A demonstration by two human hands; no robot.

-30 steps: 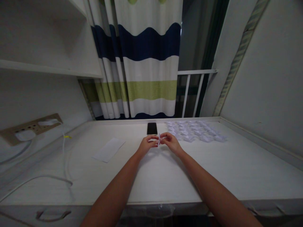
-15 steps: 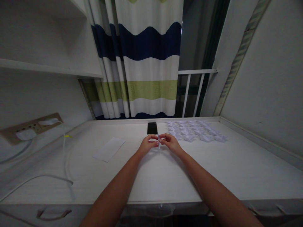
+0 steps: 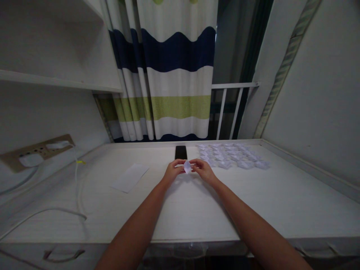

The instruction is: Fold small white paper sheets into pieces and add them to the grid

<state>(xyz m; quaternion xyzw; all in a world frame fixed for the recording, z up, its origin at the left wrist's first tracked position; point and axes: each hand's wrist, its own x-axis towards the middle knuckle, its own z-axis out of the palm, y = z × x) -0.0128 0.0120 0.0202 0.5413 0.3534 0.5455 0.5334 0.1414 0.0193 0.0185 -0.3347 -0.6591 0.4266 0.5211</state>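
Note:
Between my two hands is a small piece of folded white paper (image 3: 187,167), held up a little above the desk with a diamond-shaped face toward me. My left hand (image 3: 173,170) pinches its left side. On the right side, the fingers of my right hand (image 3: 203,169) close on its edge. A black phone (image 3: 180,152) lies flat just beyond my hands. To the right of it, several folded white paper pieces (image 3: 225,164) are laid out in rows near the back of the desk.
Some flat white paper (image 3: 130,177) lies left of my hands on the white desk (image 3: 194,217). A white cable (image 3: 76,183) runs down from the wall socket strip (image 3: 42,150) across the left side. A striped curtain (image 3: 180,86) hangs behind the desk.
The folded paper has turned from edge-on to showing its flat diamond face. My hands stay in nearly the same place, with the fingers slightly shifted.

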